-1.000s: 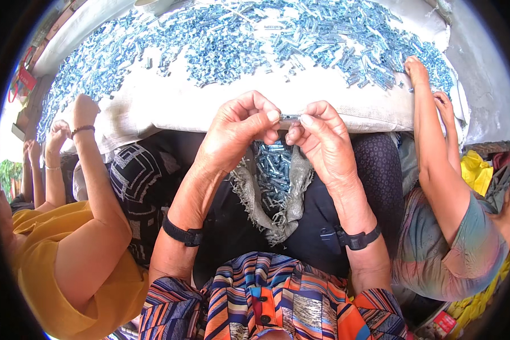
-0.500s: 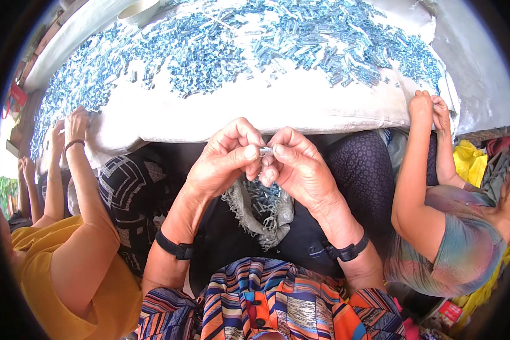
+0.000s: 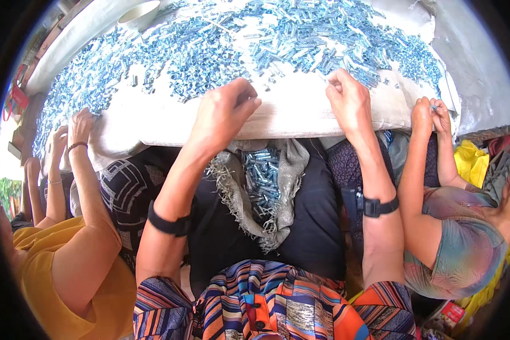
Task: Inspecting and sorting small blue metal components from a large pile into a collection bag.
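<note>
My left hand [image 3: 225, 112] reaches over the front of the cloth-covered table, fingers curled together at the edge of a pile of short bluish metal tubes [image 3: 201, 71]. Its fingertips are partly hidden, and whatever they may hold does not show. Further right, my right hand [image 3: 350, 103] is closed, thumb against fingers, just below a pile of longer bluish metal pieces [image 3: 345, 56]. Anything in its pinch is too small to make out. On my lap, between the forearms, a frayed grey sack [image 3: 293, 187] lies open with many shiny metal pieces [image 3: 262, 175] inside.
White cloth [image 3: 289, 116] covers the table, with a pale round container [image 3: 140, 15] at the far left. A person in yellow [image 3: 90, 277] sits to my left, another in a multicoloured top [image 3: 464, 238] to my right; both have hands at the table edge.
My hands have parted and moved forward from above my lap to the table. The small metal piece they held together no longer shows, and the sack's contents are now uncovered.
</note>
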`<state>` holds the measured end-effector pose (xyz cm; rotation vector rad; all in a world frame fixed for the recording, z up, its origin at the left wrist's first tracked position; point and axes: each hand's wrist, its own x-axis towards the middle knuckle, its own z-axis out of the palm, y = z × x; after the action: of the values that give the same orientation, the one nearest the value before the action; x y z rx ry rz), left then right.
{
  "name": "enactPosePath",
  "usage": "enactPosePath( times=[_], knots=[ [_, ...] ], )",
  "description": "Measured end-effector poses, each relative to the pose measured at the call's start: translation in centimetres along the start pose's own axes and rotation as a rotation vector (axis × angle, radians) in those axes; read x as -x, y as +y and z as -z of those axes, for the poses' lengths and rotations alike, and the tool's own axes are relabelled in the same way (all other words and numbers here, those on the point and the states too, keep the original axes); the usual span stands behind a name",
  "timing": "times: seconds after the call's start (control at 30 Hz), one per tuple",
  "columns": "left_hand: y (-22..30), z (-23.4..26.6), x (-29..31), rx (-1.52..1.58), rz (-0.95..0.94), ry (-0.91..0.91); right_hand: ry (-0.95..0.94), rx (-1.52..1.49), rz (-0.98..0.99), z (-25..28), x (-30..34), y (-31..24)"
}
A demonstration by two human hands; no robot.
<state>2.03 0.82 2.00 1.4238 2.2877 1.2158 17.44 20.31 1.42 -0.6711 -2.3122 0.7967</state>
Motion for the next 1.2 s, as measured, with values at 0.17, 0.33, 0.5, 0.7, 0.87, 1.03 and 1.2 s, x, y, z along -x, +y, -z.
enactPosePath(
  times=[0.17, 0.33, 0.5, 0.7, 0.87, 1.03, 1.2],
  knots=[
    [-1.8, -2.9, -3.6, -0.347, -0.002, 0.056, -0.059, 0.477, 0.125, -1.3, -2.4, 0.2],
    [-1.0, -3.9, -4.1, -0.472, 0.001, 0.043, -0.155, 0.588, 0.142, -1.4, -2.9, -0.5],
    [-1.0, -3.0, -3.3, -0.372, -0.007, 0.078, -0.222, 0.597, 0.124, -0.6, -2.9, -0.7],
    [-1.6, -0.9, -0.4, -0.077, -0.060, 0.127, -0.290, -0.340, -0.234, -0.4, -0.5, -1.7],
    [0.5, 0.1, 1.8, 0.669, 0.335, -0.059, -0.316, -0.992, -0.448, -1.1, 2.9, -3.7],
    [1.8, 0.3, 3.4, 1.011, 0.407, -0.049, -0.265, -1.201, -0.437, -2.6, 4.6, -5.5],
    [1.6, 0.0, 4.3, 1.153, 0.341, -0.075, -0.278, -1.280, -0.398, -3.2, 5.5, -6.8]
  ],
)
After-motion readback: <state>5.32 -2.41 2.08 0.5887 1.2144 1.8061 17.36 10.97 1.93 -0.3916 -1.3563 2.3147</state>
